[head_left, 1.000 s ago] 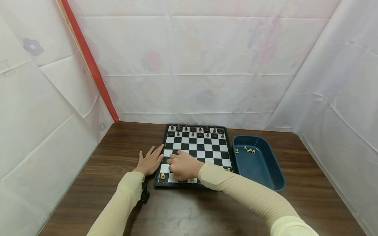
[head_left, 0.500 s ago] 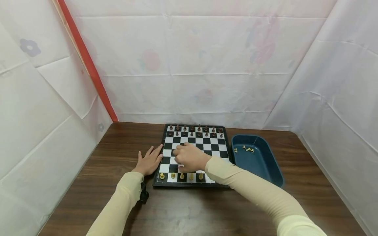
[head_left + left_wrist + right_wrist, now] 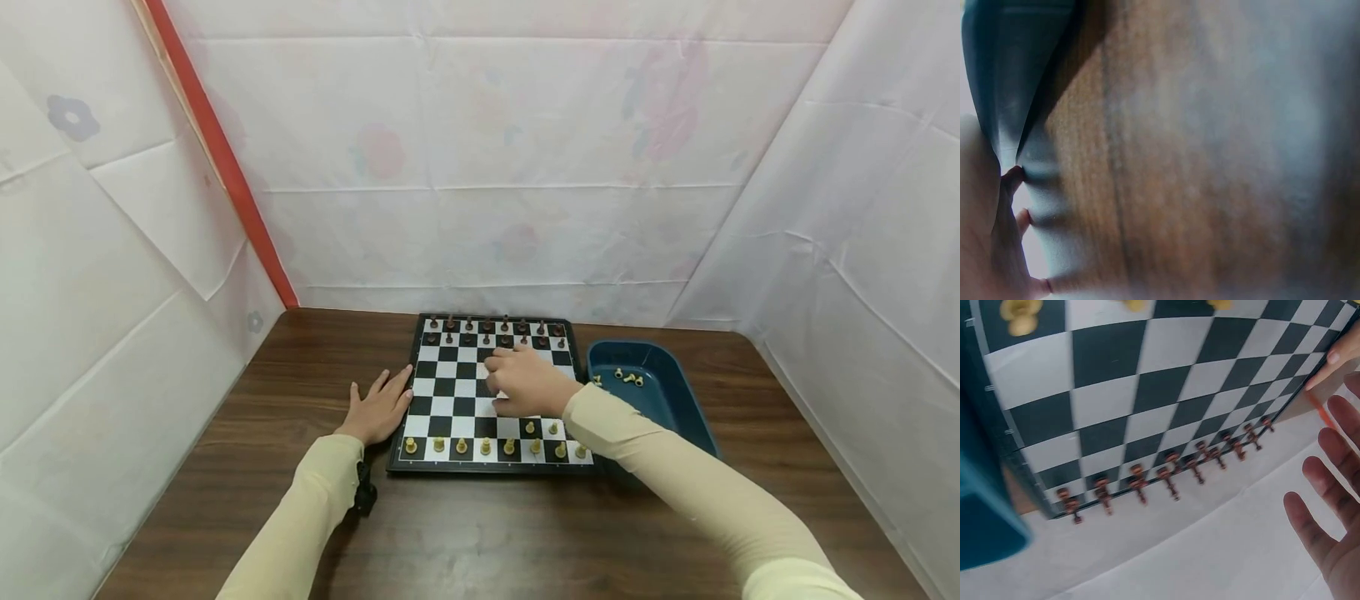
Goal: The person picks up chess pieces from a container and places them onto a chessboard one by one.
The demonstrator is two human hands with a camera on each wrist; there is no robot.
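A black-and-white chessboard point(image 3: 465, 392) lies on the brown table. My left hand point(image 3: 378, 412) rests at its left edge, fingers spread. Over the board's right half, my right hand point(image 3: 528, 382) hovers with nothing in it; in the right wrist view its fingers point(image 3: 1313, 522) are loosely extended. Yellow chess pieces point(image 3: 461, 447) line the nearest row, and two yellow pawns point(image 3: 530, 427) stand in front of them on the right. Dark brown chess pieces point(image 3: 486, 340) fill the two far rows. The right forearm covers part of the board's right edge.
A blue tray point(image 3: 678, 392) stands right beside the board, with several yellow pawns point(image 3: 630, 378) lying inside it; my right sleeve point(image 3: 660, 475) crosses over its near part. White cloth walls point(image 3: 480, 167) enclose the table at the back and sides.
My right hand has moved rightward and away from the near left of the board. The yellow pieces it covered in the near row now show. My left hand stays in place.
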